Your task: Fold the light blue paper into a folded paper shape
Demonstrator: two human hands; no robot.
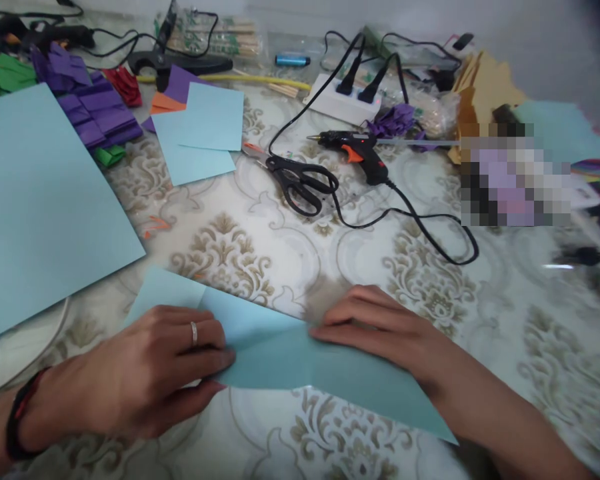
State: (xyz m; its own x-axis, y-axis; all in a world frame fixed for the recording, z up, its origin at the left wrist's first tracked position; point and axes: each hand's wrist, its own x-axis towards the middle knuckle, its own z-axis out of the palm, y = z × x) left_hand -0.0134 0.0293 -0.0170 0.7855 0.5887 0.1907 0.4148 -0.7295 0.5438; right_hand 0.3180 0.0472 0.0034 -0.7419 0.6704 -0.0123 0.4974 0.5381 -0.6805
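A folded strip of light blue paper [270, 360] lies slantwise in front of me, a crease showing near its middle. My left hand [175, 367], with a ring and a dark wrist cord, pinches the strip's left part between thumb and fingers. At the far edge, right of the crease, my right hand [375, 327] has its fingers pressed together on the paper; its thumb is hidden. Beyond my left hand, a paler flap [165, 290] of light blue paper sticks out. A large light blue sheet [50, 213] lies to the left.
Black-handled scissors [300, 183] lie beyond the strip, touching small light blue squares [215, 117]. A glue gun [355, 150] is plugged into a white power strip [345, 97], its cord looping right. Purple folded paper [97, 113] sits back left. A patterned cloth [290, 247] covers the table.
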